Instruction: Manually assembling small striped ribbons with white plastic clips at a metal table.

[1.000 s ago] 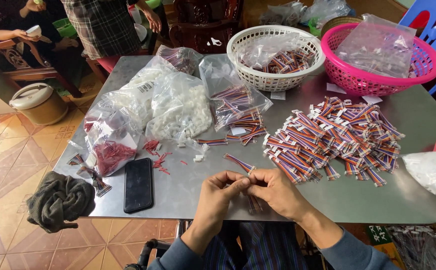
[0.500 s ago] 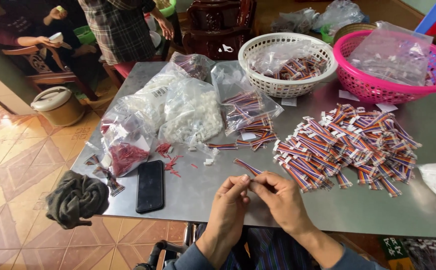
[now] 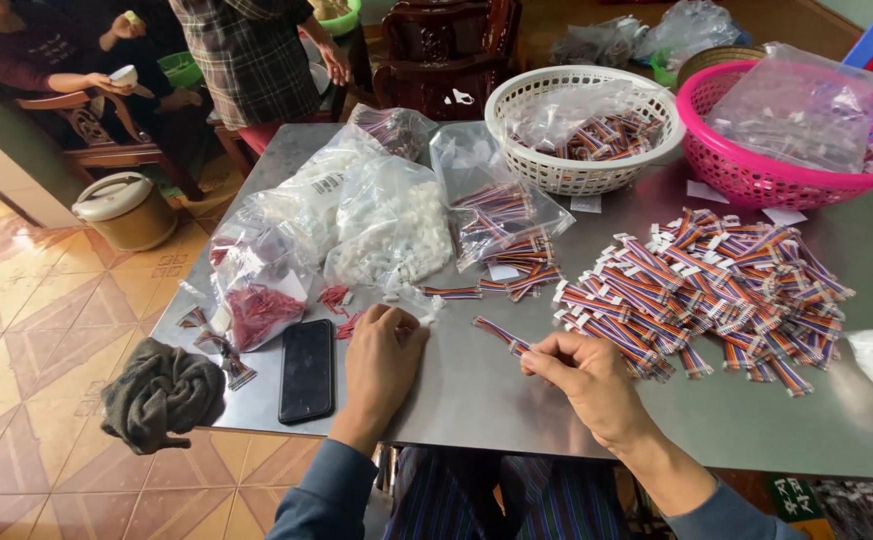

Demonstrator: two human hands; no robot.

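My right hand (image 3: pixel 589 378) pinches the near end of a short multicoloured ribbon cable (image 3: pixel 500 333) that points up and left over the grey metal table (image 3: pixel 477 395). My left hand (image 3: pixel 385 352) lies palm down, fingers curled over small red and white connector pieces (image 3: pixel 349 325) just below a clear bag of white connectors (image 3: pixel 397 235). A big loose heap of the same striped cables (image 3: pixel 702 290) lies right of my right hand.
A black phone (image 3: pixel 308 369) and a dark crumpled cloth (image 3: pixel 162 392) lie at the table's left front. Bags with red parts (image 3: pixel 257 305), a white basket (image 3: pixel 582 125) and a pink basket (image 3: pixel 802 135) stand behind. Other people sit and stand at the far left.
My hands were together working on one cable. My left hand has moved away to the left onto the small connector pieces; my right hand keeps the cable.
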